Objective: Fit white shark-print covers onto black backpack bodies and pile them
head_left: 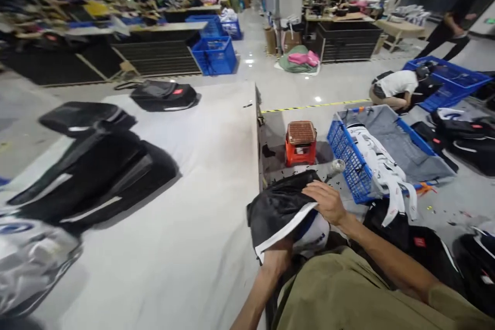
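A black bag (276, 209) with a white edge strip hangs at the right edge of the white table, in front of my body. My right hand (327, 200) grips its upper right side, fingers curled over the black fabric. Up to the wrist, my left hand (279, 257) is inside the bag's opening under the white strip, so its fingers are hidden. White fabric with blue print (315, 234) shows in the opening, below my right hand.
Black bags (108, 175) and a grey-white bag (34, 263) lie on the white table (201, 206). To the right stand a red stool (300, 142) and a blue crate (348, 165) holding white straps. Black bags (425, 247) lie on the floor; a person (398, 85) crouches beyond.
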Tool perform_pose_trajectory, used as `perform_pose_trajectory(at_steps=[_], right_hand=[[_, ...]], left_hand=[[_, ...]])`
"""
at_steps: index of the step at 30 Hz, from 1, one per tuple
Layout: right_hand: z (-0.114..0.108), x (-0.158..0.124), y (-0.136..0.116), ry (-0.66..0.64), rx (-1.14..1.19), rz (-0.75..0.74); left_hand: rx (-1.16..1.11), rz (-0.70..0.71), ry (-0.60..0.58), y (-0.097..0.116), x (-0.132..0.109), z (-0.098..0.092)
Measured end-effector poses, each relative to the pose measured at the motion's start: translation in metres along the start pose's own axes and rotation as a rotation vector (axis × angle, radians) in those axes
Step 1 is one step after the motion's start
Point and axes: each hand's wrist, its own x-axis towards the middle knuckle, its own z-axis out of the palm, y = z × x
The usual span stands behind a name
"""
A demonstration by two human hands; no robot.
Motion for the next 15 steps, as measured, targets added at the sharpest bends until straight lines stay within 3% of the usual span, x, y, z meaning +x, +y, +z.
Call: perform_pose_trajectory(at_steps=[4,6,8,11,13,15], right_hand=[[-0.067,-0.059,0.017,0.121,-0.242,0.274],[-0.089,-0.077,0.026,0.182,-0.359,0.371],[-0.103,-0.086,0.038,0.22,-0.46,0.455],[-0.112,-0.083,0.064,0.213,-0.555,0.537],[-0.111,-0.077,0.087,0.187,-0.561,0.54],[-0.108,-0.069,0.111,0.149,-0.527,0.53]], left_hand=[[0.068,0.313,-0.212,0.058,0.028,-0.027],[0.068,0.475,-0.198,0.08,0.043,-0.037],[0.012,0.684,0.008,0.097,0.061,-0.044],[-0.1,0.953,0.617,0.115,0.099,-0.057],[-0.124,0.903,0.978,0.125,0.132,-0.068],[-0.117,0.731,1.075,0.134,0.168,-0.076]])
